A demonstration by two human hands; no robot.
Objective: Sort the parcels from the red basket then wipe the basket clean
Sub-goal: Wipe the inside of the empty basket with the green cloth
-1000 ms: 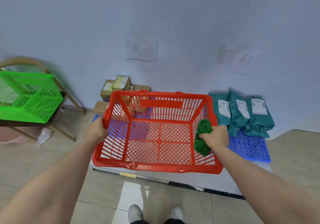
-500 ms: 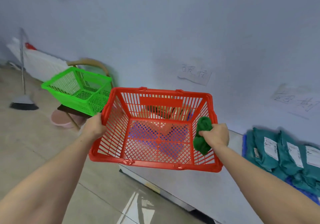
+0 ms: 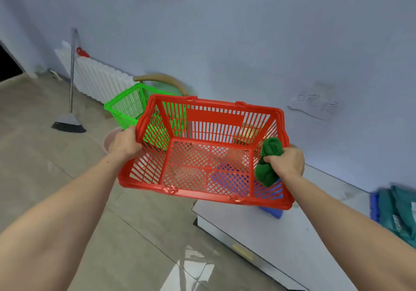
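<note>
The red basket [image 3: 209,151] is held in the air, mouth up and tipped toward the camera, long axis running left to right. The left hand [image 3: 126,143] grasps its left rim; the right hand [image 3: 287,162] grasps a bunched green cloth [image 3: 269,162] against the right rim. Nothing lies inside. Below are a tiled floor [image 3: 56,178] and a white platform [image 3: 281,234], its right edge carrying teal parcels [image 3: 398,212]. Behind stand a green basket [image 3: 128,106], broom [image 3: 69,121] and radiator [image 3: 99,81]. Paper [image 3: 315,106] on the wall bears handwriting, unreadable.

Red lattice basket [image 3: 202,119] noted; dark green cloth [image 3: 269,162]; bright green basket [image 3: 126,108]; teal parcels [image 3: 398,209]; white radiator [image 3: 99,79].
</note>
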